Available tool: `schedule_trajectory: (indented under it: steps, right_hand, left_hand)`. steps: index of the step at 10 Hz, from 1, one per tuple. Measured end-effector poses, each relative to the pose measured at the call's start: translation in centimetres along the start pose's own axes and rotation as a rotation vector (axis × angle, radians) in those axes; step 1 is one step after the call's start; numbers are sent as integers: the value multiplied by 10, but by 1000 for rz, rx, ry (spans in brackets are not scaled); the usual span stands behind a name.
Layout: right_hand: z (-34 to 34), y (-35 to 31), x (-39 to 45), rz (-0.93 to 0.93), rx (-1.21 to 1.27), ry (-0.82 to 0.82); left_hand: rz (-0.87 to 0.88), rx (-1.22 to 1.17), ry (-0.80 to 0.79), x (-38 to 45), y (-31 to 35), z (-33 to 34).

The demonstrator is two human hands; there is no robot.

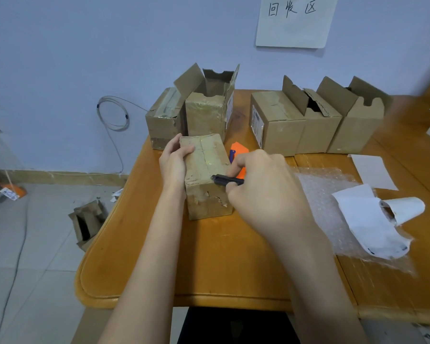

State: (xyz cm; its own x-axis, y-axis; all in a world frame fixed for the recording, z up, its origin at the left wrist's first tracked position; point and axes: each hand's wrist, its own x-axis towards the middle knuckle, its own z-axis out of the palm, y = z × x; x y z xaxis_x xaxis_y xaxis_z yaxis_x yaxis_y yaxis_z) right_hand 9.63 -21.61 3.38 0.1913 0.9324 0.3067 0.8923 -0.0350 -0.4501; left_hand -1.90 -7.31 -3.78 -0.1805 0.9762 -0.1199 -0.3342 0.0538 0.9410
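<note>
Taped box is being steadied near the middle of the bench. It is lying lengthwise, with brown tape seen across its top and near end. It is being gripped at its far left edge by the left hand, the thumb laid on the taped top. A black tool is being clenched in the right hand, and its tip is being held against the box's top right edge, close to the near corner. Whether it is a pen or a cutter cannot be told.

Writing is being picked out next. A white sign is being shown on the wall, with three handwritten characters: 回收区. Printed labels are being carried by two boxes at the back, a side label on the left and a front label on the right. Their print is too small to be read.

Now the count is being taken. Six cardboard boxes are being carried by the bench: the one in hand, a left pair touching each other at the back, and a right row of three, side by side with flaps raised. A seventh, the floor box, is being seen open on the tiles to the left. An orange item is being half hidden just behind the right hand. Bubble wrap is being spread on the right. Three pieces of white paper are being counted there: a flat sheet, a curled sheet and a rolled piece.
</note>
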Motion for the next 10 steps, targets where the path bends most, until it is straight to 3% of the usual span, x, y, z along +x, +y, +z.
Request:
schedule_trajectory:
  steps: [1, 3, 4, 5, 6, 7, 8, 9, 10]
  right_hand:
    - [-15, 5, -1, 36, 144, -71]
    - [-17, 20, 8, 94, 224, 137]
    - [-2, 31, 16, 167, 216, 149]
    - [13, 43, 19, 241, 314, 125]
    - [20, 50, 19, 283, 419, 109]
    - [20, 52, 20, 288, 457, 103]
    - [20, 50, 23, 287, 469, 91]
    - [20, 51, 24, 278, 480, 106]
    - [20, 54, 23, 274, 511, 127]
  left_hand:
    - [-1, 15, 18, 1, 0, -2]
    - [156, 158, 521, -10, -4, -10]
    - [243, 310, 667, -23, -6, -11]
    - [328, 357, 681, -34, -9, -14]
    - [551, 486, 726, -46, -5, -14]
    - [861, 712, 450, -46, 18, -9]
    - [760, 1127, -197, -36, 38, 5]
    - [607, 1462, -340, -28, 26, 12]
    - [666, 1382, -43, -22, 18, 13]
